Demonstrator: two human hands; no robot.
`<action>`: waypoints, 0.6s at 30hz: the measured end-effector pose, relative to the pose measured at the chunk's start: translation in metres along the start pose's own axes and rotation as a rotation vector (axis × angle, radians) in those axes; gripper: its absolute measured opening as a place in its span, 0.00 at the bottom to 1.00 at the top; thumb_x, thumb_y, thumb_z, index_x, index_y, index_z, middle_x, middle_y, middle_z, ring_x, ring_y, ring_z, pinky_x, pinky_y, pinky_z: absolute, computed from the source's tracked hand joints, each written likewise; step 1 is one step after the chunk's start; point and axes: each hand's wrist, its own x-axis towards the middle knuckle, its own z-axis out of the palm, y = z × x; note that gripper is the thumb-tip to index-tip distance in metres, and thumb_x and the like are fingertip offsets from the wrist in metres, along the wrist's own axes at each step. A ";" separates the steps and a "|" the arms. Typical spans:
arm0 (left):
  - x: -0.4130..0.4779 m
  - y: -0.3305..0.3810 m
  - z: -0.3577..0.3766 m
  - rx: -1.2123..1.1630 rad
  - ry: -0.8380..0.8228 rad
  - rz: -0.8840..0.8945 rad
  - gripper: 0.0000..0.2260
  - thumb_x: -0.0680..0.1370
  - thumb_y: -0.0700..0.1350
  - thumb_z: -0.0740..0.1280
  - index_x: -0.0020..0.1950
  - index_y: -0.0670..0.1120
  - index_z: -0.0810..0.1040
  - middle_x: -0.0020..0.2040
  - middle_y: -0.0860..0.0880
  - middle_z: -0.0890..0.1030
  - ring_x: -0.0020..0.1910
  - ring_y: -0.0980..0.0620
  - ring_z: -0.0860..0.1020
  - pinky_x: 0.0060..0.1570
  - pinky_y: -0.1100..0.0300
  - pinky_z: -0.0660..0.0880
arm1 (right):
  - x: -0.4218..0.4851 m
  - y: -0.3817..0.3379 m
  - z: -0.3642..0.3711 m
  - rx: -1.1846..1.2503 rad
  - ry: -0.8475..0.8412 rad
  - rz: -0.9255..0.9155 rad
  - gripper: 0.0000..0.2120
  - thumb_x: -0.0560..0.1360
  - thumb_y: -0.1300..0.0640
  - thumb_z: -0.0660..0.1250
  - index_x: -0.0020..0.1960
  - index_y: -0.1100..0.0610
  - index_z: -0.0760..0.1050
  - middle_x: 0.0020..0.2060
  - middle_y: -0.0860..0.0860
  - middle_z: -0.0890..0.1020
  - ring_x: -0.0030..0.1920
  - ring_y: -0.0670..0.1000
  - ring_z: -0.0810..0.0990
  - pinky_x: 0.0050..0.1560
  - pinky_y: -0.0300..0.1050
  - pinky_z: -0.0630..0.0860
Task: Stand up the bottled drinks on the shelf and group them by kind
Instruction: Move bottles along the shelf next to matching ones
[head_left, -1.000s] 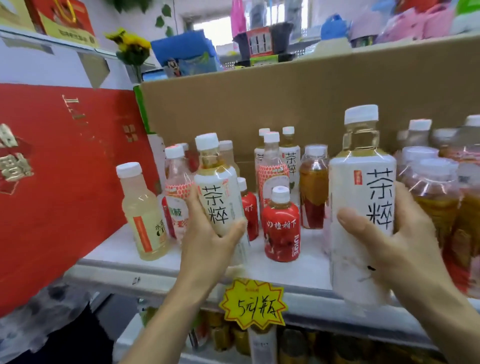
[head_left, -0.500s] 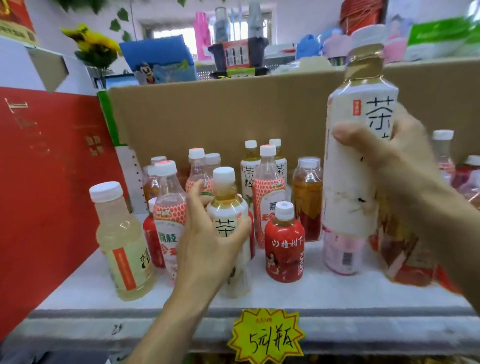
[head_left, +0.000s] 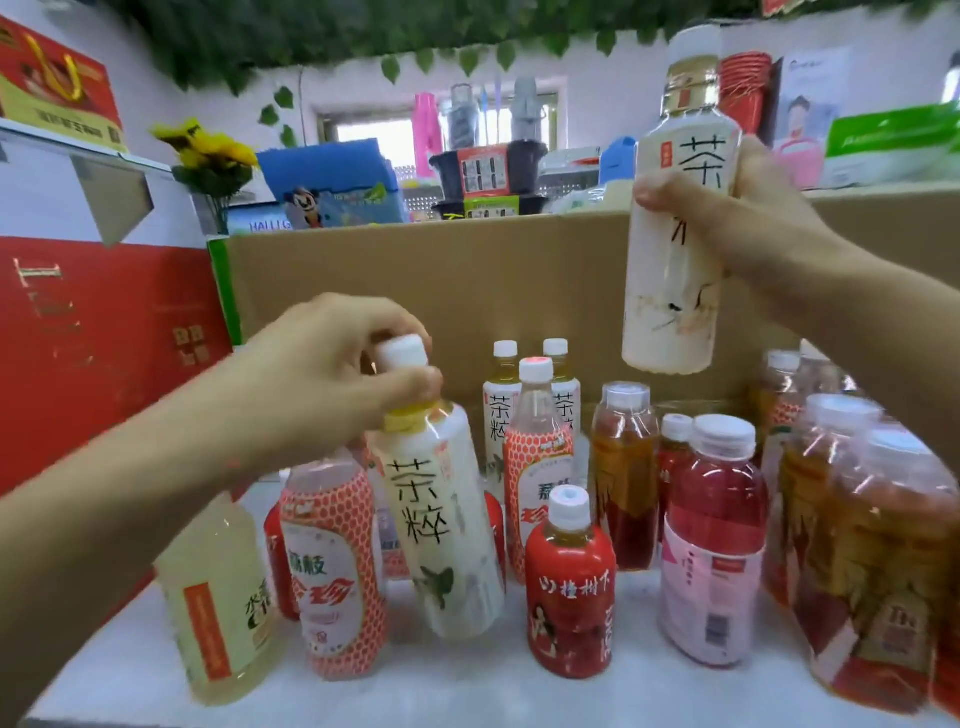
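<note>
Label (head_left: 421, 501) 茶粹 | left hand (head_left: 332, 358): tilted bottle (head_left: 452, 561) | right hand (head_left: 743, 218): upright bottle (head_left: 670, 291)

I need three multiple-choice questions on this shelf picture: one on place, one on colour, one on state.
1. Where is the right tea bottle, in the right hand? A. on the shelf B. in the air C. inside the cardboard box
2. The cap of the small red bottle is: A. white B. blue C. green
3. The left tea bottle, in the left hand, is: A. lying flat B. tilted C. upside down
Answers: B, its base rests on nothing; A, it shows white; B, it leans sideways.
</note>
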 end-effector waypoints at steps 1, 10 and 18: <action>0.008 0.004 -0.013 -0.026 0.074 0.018 0.05 0.75 0.51 0.71 0.49 0.53 0.79 0.36 0.56 0.83 0.28 0.55 0.81 0.28 0.62 0.76 | 0.004 0.004 -0.003 0.000 -0.014 -0.006 0.28 0.69 0.40 0.73 0.63 0.51 0.69 0.50 0.49 0.83 0.47 0.45 0.85 0.50 0.49 0.80; 0.119 0.036 -0.047 0.028 0.257 0.071 0.06 0.79 0.44 0.70 0.53 0.43 0.80 0.38 0.43 0.81 0.27 0.56 0.79 0.28 0.63 0.77 | 0.031 0.008 -0.009 -0.037 -0.066 -0.008 0.26 0.70 0.40 0.73 0.62 0.49 0.68 0.51 0.46 0.83 0.48 0.45 0.83 0.45 0.46 0.78; 0.161 0.011 0.022 0.093 -0.011 -0.010 0.08 0.80 0.44 0.68 0.56 0.41 0.79 0.48 0.44 0.82 0.43 0.50 0.84 0.46 0.53 0.83 | 0.045 0.017 0.000 -0.045 -0.142 0.039 0.35 0.63 0.39 0.77 0.63 0.50 0.68 0.49 0.47 0.85 0.49 0.49 0.85 0.52 0.58 0.81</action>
